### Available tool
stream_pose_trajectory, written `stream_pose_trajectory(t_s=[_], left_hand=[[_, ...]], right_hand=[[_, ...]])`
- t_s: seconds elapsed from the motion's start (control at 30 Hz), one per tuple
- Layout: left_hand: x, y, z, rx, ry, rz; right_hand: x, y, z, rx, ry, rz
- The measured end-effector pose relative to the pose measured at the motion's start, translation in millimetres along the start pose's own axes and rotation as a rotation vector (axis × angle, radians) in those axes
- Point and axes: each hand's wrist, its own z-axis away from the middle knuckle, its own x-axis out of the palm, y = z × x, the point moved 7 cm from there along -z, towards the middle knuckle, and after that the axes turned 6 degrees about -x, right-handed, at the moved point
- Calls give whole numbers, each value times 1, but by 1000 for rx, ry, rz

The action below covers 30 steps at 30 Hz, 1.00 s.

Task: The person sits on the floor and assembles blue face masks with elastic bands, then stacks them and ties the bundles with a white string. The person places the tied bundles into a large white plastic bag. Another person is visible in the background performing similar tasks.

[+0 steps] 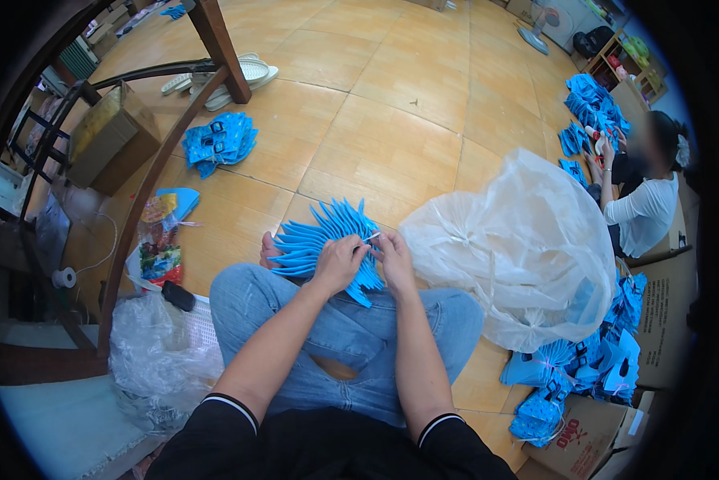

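The left hand (339, 262) curls against a fanned bundle of blue pieces (305, 246), its fingertips drawn in; I cannot tell whether they pinch anything. Just beside it, the right hand (394, 258) has thumb and fingers clamped on a thin white tie (371, 238) at the bundle's right edge. The bundle spreads under the left hand and out to its left, its pieces fanning away both ahead of the hand and back toward the jeans (247, 300).

Right of the right hand, a big translucent plastic bag (503, 240) puffs up on the floor (407, 132), with more blue bundles (539, 370) behind it, nearer the body. Ahead and left of the left hand lies another blue stack (219, 144); farther left stands a white spool (64, 278). Well off to the right hand's right, a co-worker (646, 208) sits.
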Motion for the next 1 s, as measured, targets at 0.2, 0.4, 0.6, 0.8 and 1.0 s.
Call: stream_pose_trajectory(t_s=[0.2,0.4,0.6,0.8,1.0], left_hand=[[-1,-7,-4,-120,-102,130],[7,-22,-7,-212,-207,419],[9,-39,-12,-409,-258,586],[8,-28,-9,-413,-316,923],[-2,-26,-10,-307,-227,308]], right_hand=[[5,-4,6,118,-27,-352],[7,-7,7,163,-70,-448],[8,1,6,227,-108,-547],[5,8,7,245,-47,-457],[6,4,8,235,-57,-322]])
